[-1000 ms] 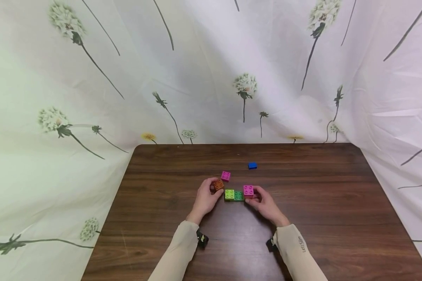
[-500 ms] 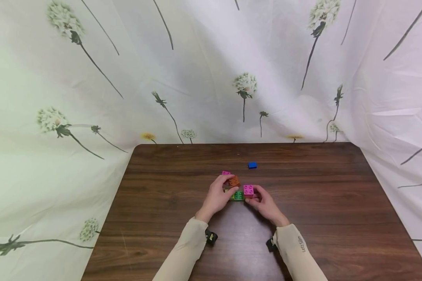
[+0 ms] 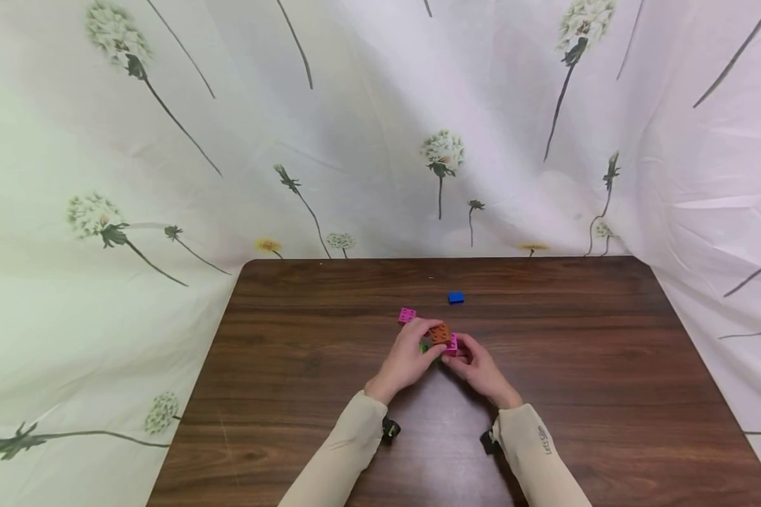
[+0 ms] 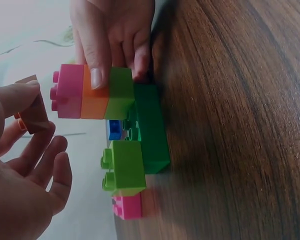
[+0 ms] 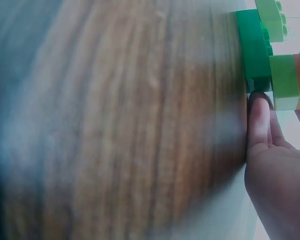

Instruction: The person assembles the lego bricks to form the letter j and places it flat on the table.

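We see the orange-brown brick point(image 4: 38, 111), tilted, pinched by the left hand point(image 3: 409, 356) just above the pink-topped stack point(image 4: 94, 104), which the right hand point(image 3: 479, 373) grips. Beneath the stack lies the dark green brick point(image 4: 152, 131). We judge the orange-brown brick best levelled before pressing.

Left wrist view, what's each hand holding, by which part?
Left hand: brown block, by opposite sides. Right hand: block stack, thumb on its orange block.
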`<state>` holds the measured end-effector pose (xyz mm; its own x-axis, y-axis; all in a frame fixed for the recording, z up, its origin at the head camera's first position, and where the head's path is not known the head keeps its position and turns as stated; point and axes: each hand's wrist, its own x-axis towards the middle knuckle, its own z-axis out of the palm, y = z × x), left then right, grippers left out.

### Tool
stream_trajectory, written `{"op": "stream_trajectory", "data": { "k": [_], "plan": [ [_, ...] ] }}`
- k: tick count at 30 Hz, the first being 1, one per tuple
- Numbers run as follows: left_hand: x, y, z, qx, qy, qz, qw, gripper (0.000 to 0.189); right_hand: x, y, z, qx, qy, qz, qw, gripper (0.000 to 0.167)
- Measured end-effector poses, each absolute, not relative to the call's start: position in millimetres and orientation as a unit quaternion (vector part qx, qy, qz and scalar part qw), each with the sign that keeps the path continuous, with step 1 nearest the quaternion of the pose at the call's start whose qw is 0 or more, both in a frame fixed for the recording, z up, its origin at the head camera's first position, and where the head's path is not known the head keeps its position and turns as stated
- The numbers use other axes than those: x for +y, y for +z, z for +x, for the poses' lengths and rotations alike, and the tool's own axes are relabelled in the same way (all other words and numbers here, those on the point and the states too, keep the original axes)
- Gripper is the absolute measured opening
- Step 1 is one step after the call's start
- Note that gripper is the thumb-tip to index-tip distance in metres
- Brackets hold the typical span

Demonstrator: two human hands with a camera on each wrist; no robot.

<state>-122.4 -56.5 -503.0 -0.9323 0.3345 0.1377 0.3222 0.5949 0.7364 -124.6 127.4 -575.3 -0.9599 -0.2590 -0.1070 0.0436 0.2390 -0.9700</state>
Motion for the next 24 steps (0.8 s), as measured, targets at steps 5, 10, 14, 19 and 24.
{"op": "stream_trajectory", "data": {
  "k": [5,10,14,19,24],
  "plan": [
    [-55.5,-503.9,-122.4,0.894,0.400,0.199,0.020,0.040,126.7,-574.9,-125.0,0.783,-0.604,-0.073,0.127,0.042],
    [-54.2,-503.6,-123.1,0.899,0.384,0.209,0.029,0.041,126.5,-574.1,-125.2,0.785,-0.601,-0.070,0.134,0.043],
    [-52.4,-502.3,-124.7,0.905,0.371,0.206,0.039,0.041,127.1,-574.1,-124.9,0.788,-0.596,-0.070,0.136,0.045],
    [-49.0,-500.1,-127.7,0.914,0.348,0.203,0.049,0.042,129.7,-573.6,-125.9,0.791,-0.591,-0.070,0.140,0.044],
    [-47.4,-498.8,-129.5,0.920,0.329,0.208,0.045,0.041,130.9,-570.6,-126.0,0.788,-0.595,-0.066,0.143,0.044]
  ]
}}
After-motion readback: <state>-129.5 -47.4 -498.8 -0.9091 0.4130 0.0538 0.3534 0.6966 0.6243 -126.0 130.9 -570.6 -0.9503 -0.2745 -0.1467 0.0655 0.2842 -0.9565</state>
